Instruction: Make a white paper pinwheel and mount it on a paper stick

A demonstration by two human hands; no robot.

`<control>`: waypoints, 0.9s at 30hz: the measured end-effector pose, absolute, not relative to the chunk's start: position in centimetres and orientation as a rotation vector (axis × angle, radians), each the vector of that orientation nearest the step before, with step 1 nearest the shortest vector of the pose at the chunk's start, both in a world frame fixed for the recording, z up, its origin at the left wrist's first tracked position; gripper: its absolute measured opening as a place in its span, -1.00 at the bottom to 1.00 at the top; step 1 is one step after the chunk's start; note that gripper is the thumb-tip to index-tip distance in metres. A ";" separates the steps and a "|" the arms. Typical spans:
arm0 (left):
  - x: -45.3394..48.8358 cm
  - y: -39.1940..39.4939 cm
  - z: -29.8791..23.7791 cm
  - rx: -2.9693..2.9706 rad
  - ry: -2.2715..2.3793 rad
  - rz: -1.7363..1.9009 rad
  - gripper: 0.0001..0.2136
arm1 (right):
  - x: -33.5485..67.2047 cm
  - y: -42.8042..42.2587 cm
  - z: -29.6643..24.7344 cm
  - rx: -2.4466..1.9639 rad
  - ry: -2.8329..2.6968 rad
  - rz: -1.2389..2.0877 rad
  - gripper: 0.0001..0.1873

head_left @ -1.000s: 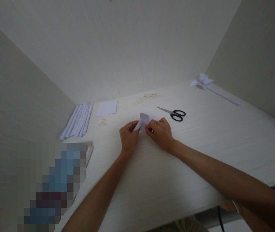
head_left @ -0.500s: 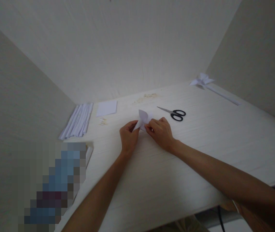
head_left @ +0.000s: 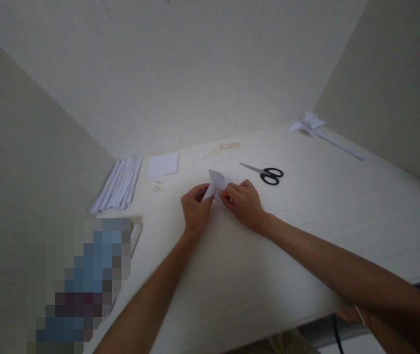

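Left hand [head_left: 195, 209] and right hand [head_left: 244, 202] close together, both pinching a small folded white paper piece [head_left: 216, 182] just above the table [head_left: 306, 236]. Scissors [head_left: 265, 173] lie at 2 o'clock from the hands; paper strips [head_left: 118, 184] at 10 o'clock.

Paper-craft desk [head_left: 306, 236] with scissors [head_left: 265, 173]

A small white folded paper piece [head_left: 216, 182], creased into a pointed, petal-like shape, stands tilted off the white tabletop [head_left: 306, 221] near its middle, toward the far edge.
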State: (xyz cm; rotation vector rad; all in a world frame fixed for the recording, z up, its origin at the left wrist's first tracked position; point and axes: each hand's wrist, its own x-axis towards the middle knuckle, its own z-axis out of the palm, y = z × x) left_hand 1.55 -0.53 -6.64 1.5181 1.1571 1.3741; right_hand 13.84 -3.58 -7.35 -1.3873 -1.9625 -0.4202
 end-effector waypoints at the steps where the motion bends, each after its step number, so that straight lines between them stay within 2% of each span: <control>1: 1.5 -0.6 -6.6 1.532 1.162 1.376 -0.84 | 13.8 -3.6 -7.4 -1.387 -1.963 -0.423 -0.75; 27: 1.5 -0.7 -6.9 1.620 1.156 1.324 -0.81 | 14.4 -3.1 -7.6 -1.518 -1.854 -0.211 -0.78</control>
